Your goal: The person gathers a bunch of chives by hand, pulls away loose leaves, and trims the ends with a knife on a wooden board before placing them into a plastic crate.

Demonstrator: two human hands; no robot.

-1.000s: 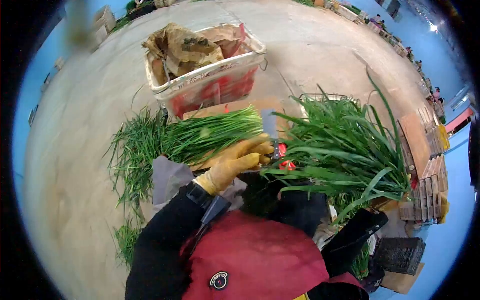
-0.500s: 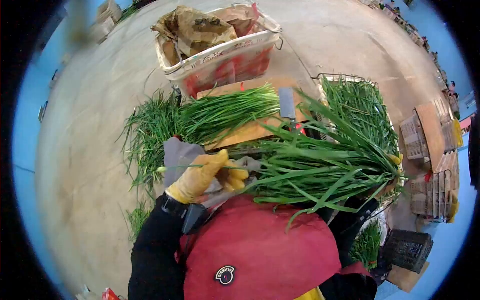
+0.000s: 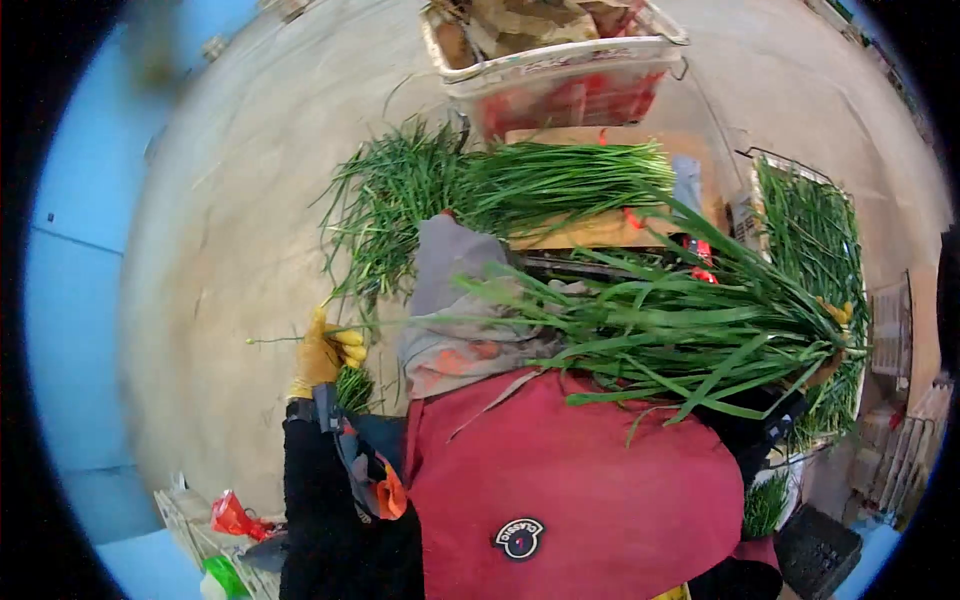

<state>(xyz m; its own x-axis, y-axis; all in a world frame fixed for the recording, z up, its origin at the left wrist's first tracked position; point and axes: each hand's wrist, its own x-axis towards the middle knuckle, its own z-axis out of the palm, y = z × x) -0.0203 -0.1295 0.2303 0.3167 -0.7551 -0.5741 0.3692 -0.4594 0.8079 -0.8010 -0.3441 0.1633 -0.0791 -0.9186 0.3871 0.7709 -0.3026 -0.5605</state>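
Note:
My left hand (image 3: 325,352), in a yellow glove, is out to the left over the floor, its fingers closed on a thin green stalk (image 3: 275,340). At the right, my right hand (image 3: 838,325), also gloved, grips a big bunch of long green leaves (image 3: 680,325) near its stem end; the leaves spread leftward over my lap and hide part of the hand. A pile of cut stalks (image 3: 570,180) lies on a wooden board (image 3: 575,232), with a cleaver blade (image 3: 687,182) at the pile's right end.
A white bin (image 3: 570,85) holding brown sacks stands behind the board. Loose greens (image 3: 400,180) lie at the board's left. A crate of greens (image 3: 815,240) is at the right, with a dark crate (image 3: 818,550) below it. Red and green bags (image 3: 235,515) sit at lower left.
My left hand has moved away to the left and down with the stalk, off the grey cloth on my lap. The view has turned left. My right hand still holds the bunch.

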